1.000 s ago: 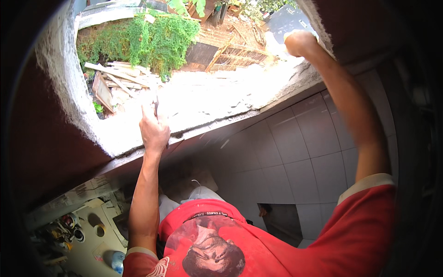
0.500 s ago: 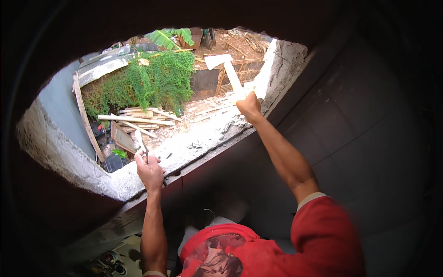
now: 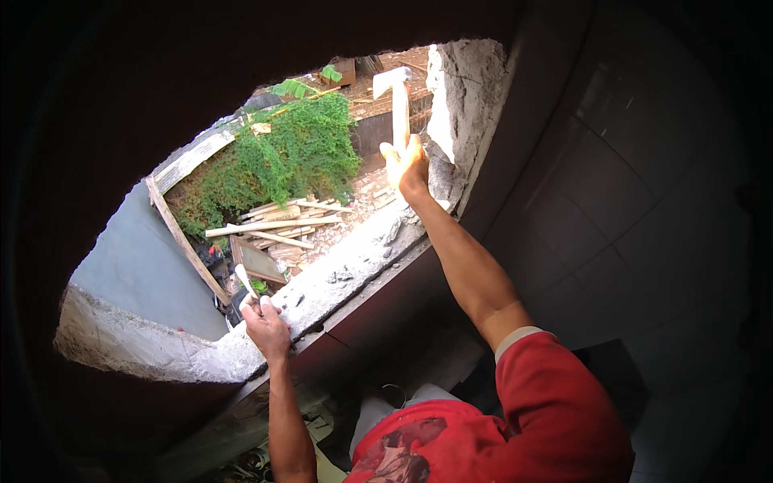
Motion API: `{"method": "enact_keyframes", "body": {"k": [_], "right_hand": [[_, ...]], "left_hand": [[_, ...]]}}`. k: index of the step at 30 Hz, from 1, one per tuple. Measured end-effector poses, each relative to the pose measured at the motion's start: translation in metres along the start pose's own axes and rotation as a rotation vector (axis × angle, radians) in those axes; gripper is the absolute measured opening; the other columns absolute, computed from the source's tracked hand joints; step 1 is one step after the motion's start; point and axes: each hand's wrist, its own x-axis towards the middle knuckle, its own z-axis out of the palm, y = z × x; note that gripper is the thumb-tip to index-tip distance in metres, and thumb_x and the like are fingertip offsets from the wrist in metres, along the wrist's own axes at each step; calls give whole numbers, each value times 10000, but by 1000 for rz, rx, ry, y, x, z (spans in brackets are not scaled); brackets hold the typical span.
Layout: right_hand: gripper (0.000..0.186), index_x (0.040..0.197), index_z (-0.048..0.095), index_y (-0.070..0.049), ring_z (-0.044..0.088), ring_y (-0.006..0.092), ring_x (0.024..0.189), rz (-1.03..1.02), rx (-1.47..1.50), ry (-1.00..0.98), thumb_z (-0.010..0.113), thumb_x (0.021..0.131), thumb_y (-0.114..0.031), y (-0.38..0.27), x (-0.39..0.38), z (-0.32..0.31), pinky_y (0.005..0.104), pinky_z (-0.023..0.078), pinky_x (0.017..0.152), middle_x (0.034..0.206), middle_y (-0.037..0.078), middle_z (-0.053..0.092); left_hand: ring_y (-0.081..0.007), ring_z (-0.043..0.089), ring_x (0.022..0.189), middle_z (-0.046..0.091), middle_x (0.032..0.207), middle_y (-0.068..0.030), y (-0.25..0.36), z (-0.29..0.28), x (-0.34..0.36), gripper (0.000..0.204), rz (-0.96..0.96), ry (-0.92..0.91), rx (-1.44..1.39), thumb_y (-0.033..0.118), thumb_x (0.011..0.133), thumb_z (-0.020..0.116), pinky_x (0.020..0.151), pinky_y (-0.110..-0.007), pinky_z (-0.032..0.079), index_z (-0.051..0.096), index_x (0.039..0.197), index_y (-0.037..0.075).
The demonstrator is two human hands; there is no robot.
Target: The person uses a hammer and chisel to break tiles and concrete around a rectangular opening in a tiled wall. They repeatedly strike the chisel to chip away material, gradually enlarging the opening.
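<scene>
Through the rough opening in the wall, my right hand (image 3: pixel 411 171) is raised, closed round the wooden handle of a hatchet (image 3: pixel 400 114). The hatchet stands upright with its pale head at the top, its broad side to the left. Lower and to the left, my left hand (image 3: pixel 268 328) is closed on a thin, pale chisel (image 3: pixel 245 280), held at the broken concrete sill (image 3: pixel 338 270). The chisel's upper end shows above my fingers; its lower end is hidden. Between the two tools there is a wide gap.
Dark tiled wall (image 3: pixel 588 193) runs along the right. Jagged concrete (image 3: pixel 467 105) edges the opening. Outside are a pile of wooden poles (image 3: pixel 278 228), a leaning framed panel (image 3: pixel 259 262), green creeper (image 3: pixel 282 145) and a grey-blue wall (image 3: pixel 161 274).
The hatchet has swung more upright and my right hand has risen a little. My left hand and the chisel sit lower in view. The whole view has shifted and tilted.
</scene>
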Motion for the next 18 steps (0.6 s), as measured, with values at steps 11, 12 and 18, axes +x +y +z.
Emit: {"method": "enact_keyframes", "body": {"k": [11,12,18], "right_hand": [[355,984,490,-13,618,224,566,-69,-80,168,731,916,-265,6,-5,55,397,502,505,725,122,599],[349,986,490,-17,611,214,539,-69,-227,123,728,918,-264,6,-8,52,388,492,476,715,118,598],[306,949,485,-11,537,165,409,-21,496,301,729,916,-192,-11,15,41,339,440,350,637,73,555]], "left_hand": [[-106,516,439,604,706,-77,2,-5,1,298,14,-95,-73,160,1042,518,405,-271,409,475,1250,-49],[-106,515,438,605,711,-80,2,-6,1,301,16,-108,-94,162,1043,518,405,-269,408,472,1253,-50],[-94,492,429,600,726,-80,3,-9,1,312,-4,-134,-119,171,1050,517,400,-254,405,466,1260,-54]]}}
